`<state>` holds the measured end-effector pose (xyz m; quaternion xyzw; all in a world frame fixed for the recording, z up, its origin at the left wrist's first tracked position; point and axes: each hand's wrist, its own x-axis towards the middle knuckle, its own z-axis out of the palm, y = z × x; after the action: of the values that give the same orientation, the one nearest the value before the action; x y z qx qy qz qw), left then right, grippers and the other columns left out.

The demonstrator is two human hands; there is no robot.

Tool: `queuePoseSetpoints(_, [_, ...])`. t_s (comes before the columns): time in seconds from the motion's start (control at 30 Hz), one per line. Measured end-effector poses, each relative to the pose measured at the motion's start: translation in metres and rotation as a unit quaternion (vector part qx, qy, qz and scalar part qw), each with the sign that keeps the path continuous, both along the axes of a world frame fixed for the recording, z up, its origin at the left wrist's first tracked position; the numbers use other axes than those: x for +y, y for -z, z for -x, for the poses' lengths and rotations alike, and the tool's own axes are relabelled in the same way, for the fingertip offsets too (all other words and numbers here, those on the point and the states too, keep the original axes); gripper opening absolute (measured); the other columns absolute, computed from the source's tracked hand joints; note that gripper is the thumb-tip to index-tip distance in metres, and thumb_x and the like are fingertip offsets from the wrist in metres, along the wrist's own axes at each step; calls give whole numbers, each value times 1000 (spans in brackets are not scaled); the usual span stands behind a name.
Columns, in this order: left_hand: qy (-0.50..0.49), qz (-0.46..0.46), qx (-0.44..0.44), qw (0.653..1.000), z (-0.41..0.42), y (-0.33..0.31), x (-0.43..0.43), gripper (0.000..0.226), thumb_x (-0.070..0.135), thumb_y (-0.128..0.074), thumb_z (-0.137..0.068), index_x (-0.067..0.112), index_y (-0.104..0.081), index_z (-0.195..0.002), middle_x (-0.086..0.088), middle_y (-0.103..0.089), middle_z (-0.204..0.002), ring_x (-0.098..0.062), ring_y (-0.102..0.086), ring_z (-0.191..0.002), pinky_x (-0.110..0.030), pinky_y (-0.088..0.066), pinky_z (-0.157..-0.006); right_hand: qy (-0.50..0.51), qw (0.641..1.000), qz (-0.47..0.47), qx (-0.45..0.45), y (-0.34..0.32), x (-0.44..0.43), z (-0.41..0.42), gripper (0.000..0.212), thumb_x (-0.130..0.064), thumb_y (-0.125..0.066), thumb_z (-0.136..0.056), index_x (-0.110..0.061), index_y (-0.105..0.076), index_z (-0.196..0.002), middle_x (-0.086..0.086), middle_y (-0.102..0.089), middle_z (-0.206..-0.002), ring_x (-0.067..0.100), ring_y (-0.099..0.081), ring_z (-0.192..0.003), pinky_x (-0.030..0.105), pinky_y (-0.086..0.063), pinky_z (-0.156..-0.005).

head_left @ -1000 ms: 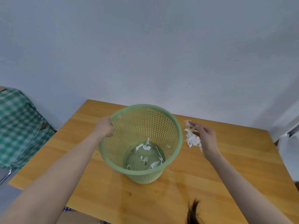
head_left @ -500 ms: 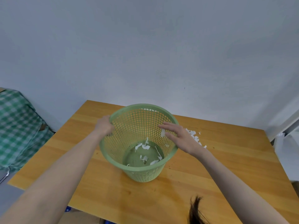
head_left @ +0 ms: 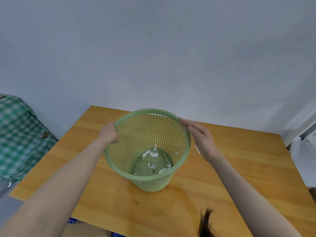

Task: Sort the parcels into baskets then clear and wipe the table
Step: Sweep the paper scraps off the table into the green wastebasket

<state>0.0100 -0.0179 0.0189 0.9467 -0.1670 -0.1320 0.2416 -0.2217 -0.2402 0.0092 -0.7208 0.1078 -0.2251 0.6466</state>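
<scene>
A green mesh basket point(head_left: 171, 183) stands on the wooden table point(head_left: 248, 168), tilted toward me. Several white paper scraps point(head_left: 152, 165) lie on its bottom. My left hand point(head_left: 109, 132) grips the basket's left rim. My right hand point(head_left: 201, 137) hovers just outside the right rim, fingers straight and slightly blurred, holding nothing that I can see. A few white scraps point(head_left: 197, 148) peek out on the table under that hand.
A green checked cloth point(head_left: 18, 134) covers something left of the table. A white object point(head_left: 304, 151) stands at the right edge. Dark specks point(head_left: 181, 174) dot the wood near the basket. Blue and cardboard items point(head_left: 82, 226) lie below the front edge.
My right hand carried scraps from the table over the basket, released them inside, and has now moved back out past the right rim. My left hand kept its hold.
</scene>
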Motion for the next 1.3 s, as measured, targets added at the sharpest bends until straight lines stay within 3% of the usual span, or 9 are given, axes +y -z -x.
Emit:
queuePoseSetpoints(0.07, [1, -2, -2, 1000, 0, 1, 0, 32, -5, -49, -83, 3, -58, -113, -13, -63, -94, -28, -60, -79, -29, -43, -64, 143, 985, -94, 5, 19, -21, 8, 34, -3, -42, -97, -18, -63, -119, -2, -62, -126, 14, -55, -121, 35, -39, -108])
queuePoseSetpoints(0.17, [3, -15, -2, 1000, -2, 1, -2, 27, -3, -50, -84, 6, -59, -109, -9, -59, -86, -24, -56, -69, -28, -41, -59, 252, 942, -96, 200, 63, -45, 26, 37, -9, -39, -97, -25, -58, -125, -2, -53, -137, 20, -44, -130, 40, -34, -111])
queuePoseSetpoints(0.33, [22, -55, -1, 998, -5, -8, -10, 11, 7, -61, -77, 9, -62, -88, -7, -63, -74, -24, -61, -63, -23, -43, -51, 206, 870, -24, 447, 119, -54, 65, 49, -6, -37, -97, -15, -36, -146, 14, -52, -127, 40, -54, -112, 46, -46, -89])
queuePoseSetpoints(0.47, [45, -112, -86, 989, 2, 0, -18, 30, 19, -62, -71, 7, -56, -97, -7, -61, -78, -30, -62, -78, -28, -46, -58, 133, 835, 92, 526, 151, -75, 79, 55, -7, -38, -98, -9, -20, -150, 10, -16, -158, 31, -31, -138, 39, -39, -101])
queuePoseSetpoints(0.57, [60, -133, -112, 983, 6, 2, -19, 38, 23, -65, -77, 8, -48, -107, -5, -55, -80, -30, -61, -84, -29, -44, -59, 68, 804, 179, 562, 166, -89, 81, 56, -14, -36, -98, -14, -16, -151, 6, 2, -160, 29, -20, -143, 35, -39, -100])
queuePoseSetpoints(0.67, [63, -125, -101, 985, 5, 1, -23, 31, 15, -63, -78, 6, -50, -104, -9, -56, -82, -32, -60, -86, -30, -42, -61, 27, 776, 218, 591, 174, -104, 79, 61, -18, -36, -97, -21, -11, -152, 4, 7, -160, 33, -30, -139, 40, -39, -102])
queuePoseSetpoints(1.1, [51, -88, -39, 994, 2, 2, -23, 27, -2, -51, -75, 8, -52, -100, -10, -62, -79, -30, -64, -76, -33, -53, -66, -3, 723, 284, 630, 182, -111, 59, 62, -11, -37, -91, -10, -16, -150, 4, -6, -158, 28, -18, -143, 40, -26, -114])
queuePoseSetpoints(1.2, [52, -86, -42, 994, 0, 2, -22, 31, -2, -52, -74, 4, -55, -104, -15, -64, -85, -33, -65, -82, -32, -50, -67, 17, 753, 266, 601, 172, -106, 57, 54, -6, -39, -90, -9, -32, -143, 6, -21, -154, 29, -27, -138, 38, -31, -109])
queuePoseSetpoints(1.3, [53, -99, -50, 992, 1, -1, -25, 28, -3, -51, -76, 4, -56, -103, -18, -64, -92, -33, -63, -91, -28, -43, -65, 98, 823, 263, 494, 141, -100, 47, 53, -1, -43, -91, -5, -36, -143, 9, -29, -151, 28, -29, -138, 36, -26, -113])
